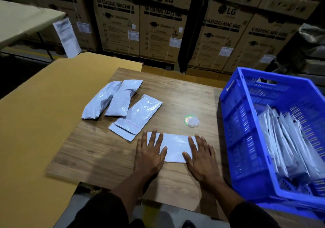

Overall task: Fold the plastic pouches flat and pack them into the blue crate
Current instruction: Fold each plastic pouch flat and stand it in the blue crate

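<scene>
Left hand (150,154), right hand (200,157) flat on pouch (175,147) ends

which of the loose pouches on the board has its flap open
The nearest loose pouch, beside the left hand: its flap hangs open; the two behind look puffed.

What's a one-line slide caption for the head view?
Both hands, left and right, press a pouch flat on the wooden board beside the blue crate.
</scene>
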{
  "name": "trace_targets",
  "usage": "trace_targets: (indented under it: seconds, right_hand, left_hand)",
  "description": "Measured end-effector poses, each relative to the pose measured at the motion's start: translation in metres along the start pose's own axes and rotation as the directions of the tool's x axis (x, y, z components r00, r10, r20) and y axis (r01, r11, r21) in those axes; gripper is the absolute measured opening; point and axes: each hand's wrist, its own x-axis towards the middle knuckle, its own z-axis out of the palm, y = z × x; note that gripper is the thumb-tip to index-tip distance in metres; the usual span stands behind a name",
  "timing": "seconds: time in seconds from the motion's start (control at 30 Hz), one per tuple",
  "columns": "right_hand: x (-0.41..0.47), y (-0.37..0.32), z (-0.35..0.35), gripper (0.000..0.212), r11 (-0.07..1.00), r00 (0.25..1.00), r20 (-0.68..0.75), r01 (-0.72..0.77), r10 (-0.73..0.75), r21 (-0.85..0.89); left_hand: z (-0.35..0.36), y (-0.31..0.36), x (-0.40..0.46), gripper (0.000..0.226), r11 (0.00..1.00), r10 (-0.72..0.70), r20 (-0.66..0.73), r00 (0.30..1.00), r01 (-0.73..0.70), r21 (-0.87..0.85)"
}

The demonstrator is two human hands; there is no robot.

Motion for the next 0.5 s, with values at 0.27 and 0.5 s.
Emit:
trace_targets:
  seconds: [0.27, 0.5]
  right_hand:
    - [-0.013, 0.017, -0.004, 0.079, 0.997, 0.996, 0.061, -0.070, 0.068, 0.024]
    - [-0.017, -0.004, -0.016, 0.064, 0.907, 0.907, -0.085, 0.400, -0.413, -0.135]
  left_hand:
    - [-0.006, -0.011, -0.005, 0.065, 1.000, 0.018, 0.006, 1.000, -0.018, 0.006]
    - [-0.002, -0.023, 0.006, 0.068, 0.997, 0.062, 0.136, 0.989, -0.068, 0.045]
